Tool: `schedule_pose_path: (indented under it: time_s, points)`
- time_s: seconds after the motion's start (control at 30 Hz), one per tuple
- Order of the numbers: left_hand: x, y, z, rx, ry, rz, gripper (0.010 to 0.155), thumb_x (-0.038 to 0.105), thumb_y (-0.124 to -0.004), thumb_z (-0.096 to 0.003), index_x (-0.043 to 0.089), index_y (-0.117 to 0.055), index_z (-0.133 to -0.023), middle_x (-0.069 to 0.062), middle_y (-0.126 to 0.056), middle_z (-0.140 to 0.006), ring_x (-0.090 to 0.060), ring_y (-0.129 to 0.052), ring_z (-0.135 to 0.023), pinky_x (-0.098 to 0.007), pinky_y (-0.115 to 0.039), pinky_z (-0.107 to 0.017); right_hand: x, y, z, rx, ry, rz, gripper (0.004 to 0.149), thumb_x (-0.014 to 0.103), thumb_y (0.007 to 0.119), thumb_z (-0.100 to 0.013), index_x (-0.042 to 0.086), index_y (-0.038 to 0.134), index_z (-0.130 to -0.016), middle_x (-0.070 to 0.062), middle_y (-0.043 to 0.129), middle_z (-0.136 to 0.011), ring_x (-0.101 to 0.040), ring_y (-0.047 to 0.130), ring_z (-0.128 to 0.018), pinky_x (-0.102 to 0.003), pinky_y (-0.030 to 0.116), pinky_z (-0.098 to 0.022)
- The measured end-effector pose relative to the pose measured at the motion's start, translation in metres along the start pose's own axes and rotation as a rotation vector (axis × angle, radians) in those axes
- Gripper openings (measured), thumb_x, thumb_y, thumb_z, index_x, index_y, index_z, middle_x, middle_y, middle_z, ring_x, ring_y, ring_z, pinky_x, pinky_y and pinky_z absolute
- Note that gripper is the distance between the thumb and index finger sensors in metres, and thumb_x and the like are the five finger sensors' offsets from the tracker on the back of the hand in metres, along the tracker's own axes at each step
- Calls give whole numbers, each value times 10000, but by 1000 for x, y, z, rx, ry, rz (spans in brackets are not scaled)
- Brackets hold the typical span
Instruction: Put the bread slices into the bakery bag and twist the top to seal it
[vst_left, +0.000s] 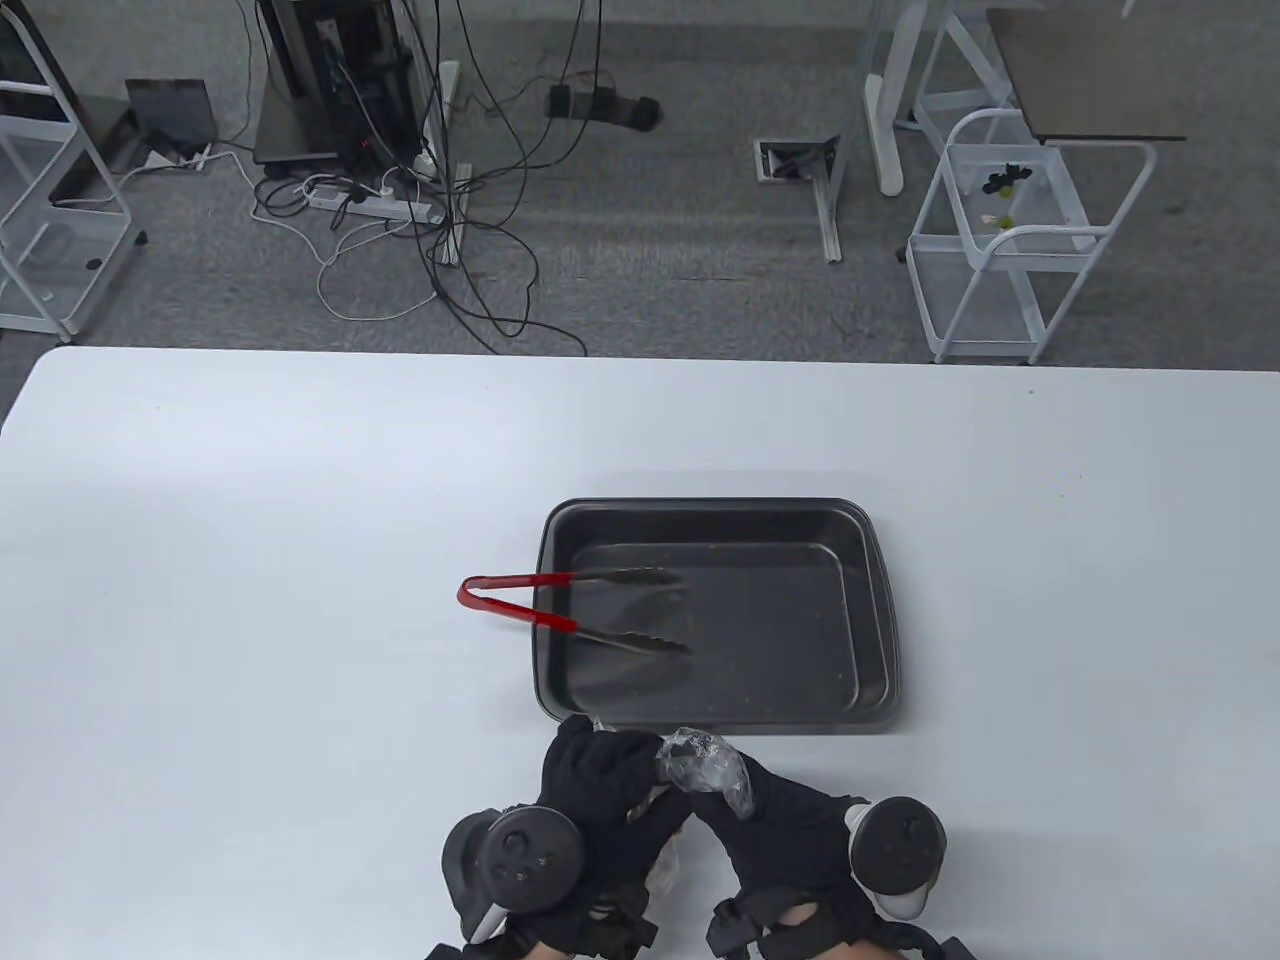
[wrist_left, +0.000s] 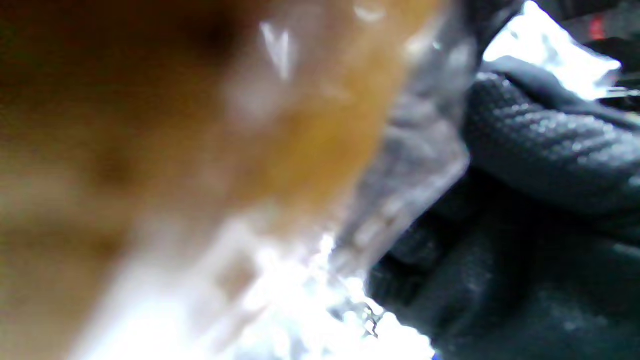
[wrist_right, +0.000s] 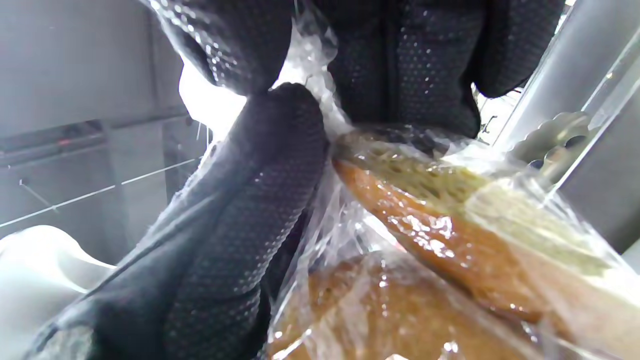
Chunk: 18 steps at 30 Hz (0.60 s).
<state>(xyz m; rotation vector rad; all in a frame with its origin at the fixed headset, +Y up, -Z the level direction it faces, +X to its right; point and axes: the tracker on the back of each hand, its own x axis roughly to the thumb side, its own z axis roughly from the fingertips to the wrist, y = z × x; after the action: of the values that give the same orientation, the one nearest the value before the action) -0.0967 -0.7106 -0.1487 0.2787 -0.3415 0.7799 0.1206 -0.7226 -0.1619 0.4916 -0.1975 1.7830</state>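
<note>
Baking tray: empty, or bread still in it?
Empty of bread: baking tray holds only the tongs' tips; slices sit inside the bag.

- Your table view is bright, evenly lit and sharp; soft shadows fall beside the tray (vst_left: 715, 515).
- Your left wrist view is heavily blurred, with blown-out glare.
- Your right wrist view is sharper; the bag (wrist_right: 350, 235) glints.

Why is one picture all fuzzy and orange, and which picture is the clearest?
Left wrist view: the bread sits so close that it blurs, and bright glare washes out the bag below. Right wrist view: sharper, with shiny spots on the plastic. Table view: clearest, evenly lit, with the tray and tongs sharp.
</note>
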Motion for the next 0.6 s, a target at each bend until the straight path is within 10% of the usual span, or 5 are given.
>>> schedule_pose_path:
  time_s: [0.4, 0.47, 0.6]
  points:
    - [10, 4, -2, 26, -140, -174, 539, 465, -996, -430, 296, -775, -892, 23, -907, -855, -214, -991, -767, -619, -543, -836, 20, -5, -10, 188, -29, 43, 640, 279, 769, -458, -117, 665, -950, -392, 863, -839, -580, 901, -719, -685, 653, -583]
    - [0, 11, -6, 6, -121, -70, 531, 471, -993, -429, 298, -786, -886, 28, -919, -848, -205, -999, -760, -621, -540, -838, 19, -12, -11, 271, 8, -56, 642, 298, 751, -485, -58, 621, -1004, -390, 796, -907, -589, 861, -758, -694, 626, -599]
    - [-28, 19, -15, -87, -68, 274, 526, 459, -993, -421, 287, -800, -880, 19, -930, -838, -216, -1002, -749, -638, -541, -823, 15, -25, -8, 101, -24, 53, 588, 283, 769, -479, -32, 727, -974, -372, 803, -909, -575, 878, -717, -703, 622, -584]
